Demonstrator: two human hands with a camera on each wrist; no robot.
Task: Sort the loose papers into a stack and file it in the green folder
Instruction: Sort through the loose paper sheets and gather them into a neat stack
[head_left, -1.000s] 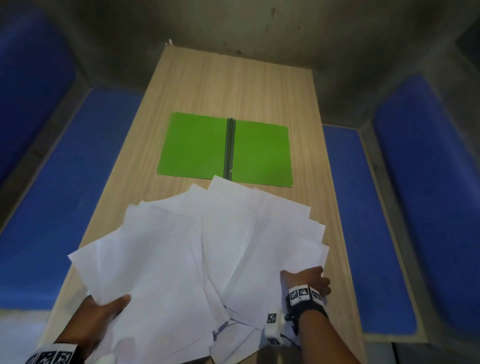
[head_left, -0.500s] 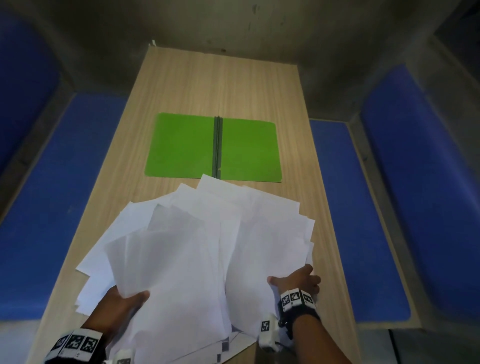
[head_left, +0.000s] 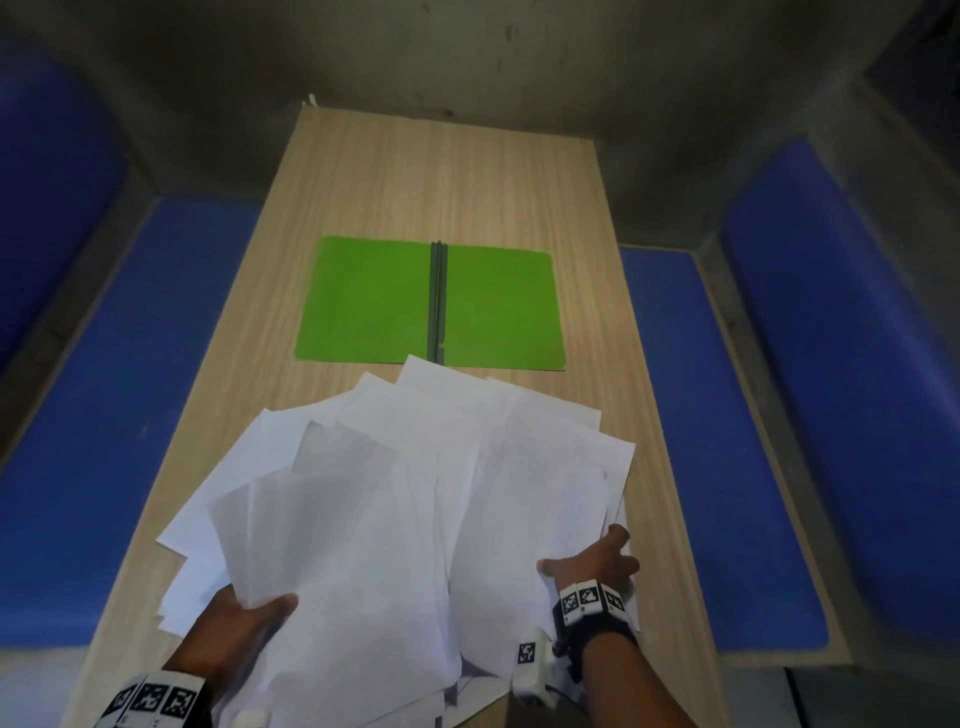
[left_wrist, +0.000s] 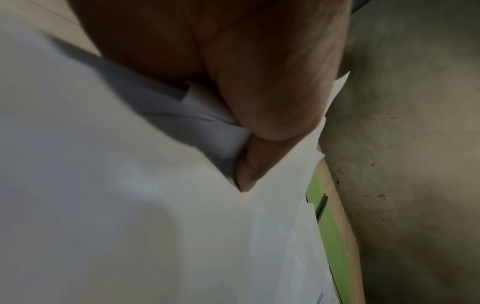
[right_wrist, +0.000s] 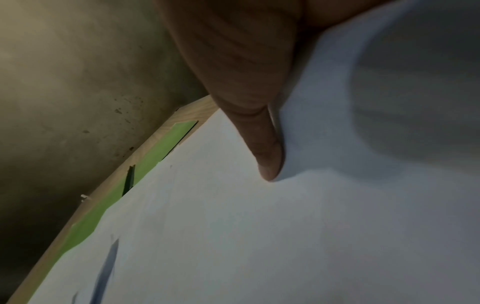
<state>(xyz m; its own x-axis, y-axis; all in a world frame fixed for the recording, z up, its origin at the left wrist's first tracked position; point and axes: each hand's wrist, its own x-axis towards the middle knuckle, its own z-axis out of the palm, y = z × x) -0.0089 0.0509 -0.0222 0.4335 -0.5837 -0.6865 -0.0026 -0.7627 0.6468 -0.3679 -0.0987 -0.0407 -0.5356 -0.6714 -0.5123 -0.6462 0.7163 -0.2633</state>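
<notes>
Several loose white papers (head_left: 395, 493) lie fanned over the near half of the wooden table (head_left: 467, 171). My left hand (head_left: 244, 618) grips the pile's near left side, thumb on top of the sheets (left_wrist: 130, 205), fingers under them. My right hand (head_left: 597, 561) holds the pile's right edge, thumb pressed on the top sheet (right_wrist: 259, 226). The green folder (head_left: 431, 304) lies open flat beyond the papers, its dark spine in the middle. The folder (left_wrist: 332, 242) shows as a green strip past the sheets in the left wrist view, and the folder (right_wrist: 109, 201) likewise in the right wrist view.
Blue padded benches (head_left: 130, 415) run along both long sides of the table, the right one (head_left: 701, 441) close to the table edge. A grey concrete wall (head_left: 467, 57) stands behind the far end. Bare wood lies beyond the folder.
My left hand has pushed the left sheets rightward and inward, so the fan is narrower and more overlapped. My right hand stays on the right edge.
</notes>
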